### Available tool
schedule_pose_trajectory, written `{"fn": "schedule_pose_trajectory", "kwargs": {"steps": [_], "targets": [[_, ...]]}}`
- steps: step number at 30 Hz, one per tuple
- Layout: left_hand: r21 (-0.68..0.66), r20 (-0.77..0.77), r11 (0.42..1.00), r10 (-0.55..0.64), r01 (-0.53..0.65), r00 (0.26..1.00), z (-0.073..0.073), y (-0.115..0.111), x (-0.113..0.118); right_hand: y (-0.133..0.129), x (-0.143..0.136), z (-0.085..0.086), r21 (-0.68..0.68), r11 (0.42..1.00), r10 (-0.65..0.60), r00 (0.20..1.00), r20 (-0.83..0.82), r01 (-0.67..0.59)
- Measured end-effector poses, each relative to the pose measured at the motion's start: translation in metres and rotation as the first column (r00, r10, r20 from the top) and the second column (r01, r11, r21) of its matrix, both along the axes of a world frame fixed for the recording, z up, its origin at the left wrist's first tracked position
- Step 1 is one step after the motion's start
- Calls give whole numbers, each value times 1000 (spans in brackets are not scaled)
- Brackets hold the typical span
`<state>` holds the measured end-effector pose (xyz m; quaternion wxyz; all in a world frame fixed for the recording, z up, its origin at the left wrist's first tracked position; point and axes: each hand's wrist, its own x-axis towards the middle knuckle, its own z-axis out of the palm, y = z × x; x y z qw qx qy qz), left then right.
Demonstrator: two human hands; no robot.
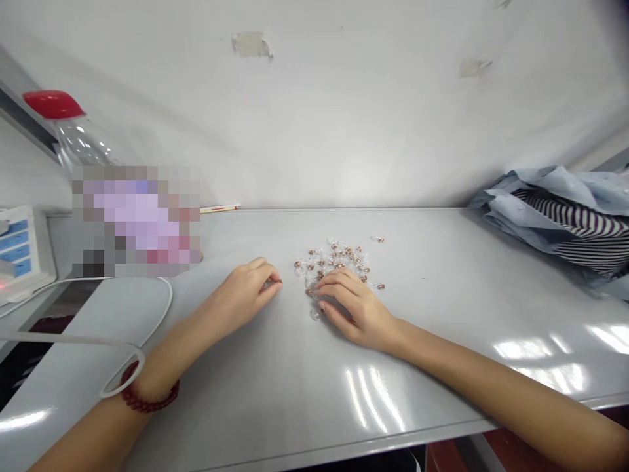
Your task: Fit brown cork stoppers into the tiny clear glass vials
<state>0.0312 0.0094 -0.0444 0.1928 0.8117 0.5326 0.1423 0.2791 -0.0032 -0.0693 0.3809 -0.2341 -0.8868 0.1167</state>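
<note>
Many tiny clear glass bottles (339,255) with brown cork-like stoppers lie loosely heaped on the grey table (295,393). Left of the heap, my left hand (248,288) is closed in a pinch. A small brown tip and a bit of clear glass show at its fingertips, apparently one such bottle, mostly hidden by the fingers. My right hand (361,311) rests at the near edge of the heap, its fingers curved and slightly apart, touching the nearest bottles. One bottle (315,314) lies just beside the right thumb. A dark red bead bracelet (147,393) circles my left wrist.
A white cable (170,301) loops across the left side, over my left forearm. Behind it stand a red-capped clear bottle (81,141), a blurred-out purple item (142,219) and a white device (29,255). A blue-grey cloth bag (555,183) sits at right. A white wall rises behind.
</note>
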Motion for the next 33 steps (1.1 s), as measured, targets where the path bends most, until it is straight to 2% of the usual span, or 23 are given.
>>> {"fn": "schedule_pose_trajectory", "kwargs": {"steps": [4,8,13,17,25,28,31,33], "targets": [[118,64,989,-96,88,993,-2,-12,10,0,0,0,-3,1000,-13,1000,-9,13],[206,287,976,-135,77,948,4,-27,26,-2,-1,3,-39,999,3,1000,-23,-4],[57,512,994,-112,96,852,13,-41,46,-5,-3,5,-36,992,115,992,-53,-117],[-19,635,997,-50,80,771,13,-45,56,-10,-5,5,1,995,104,990,-93,-105],[-64,792,998,35,25,609,10,-51,63,-18,-4,13,-66,997,25,994,-103,-31],[-41,745,999,17,20,667,7,-49,60,-18,-4,12,-35,999,0,995,-97,-4],[122,614,991,-119,55,780,4,-47,55,-16,-3,9,-13,1000,9,998,-70,-10],[223,540,970,-205,96,817,3,-47,52,-13,-2,7,21,1000,18,999,-42,-17]]}}
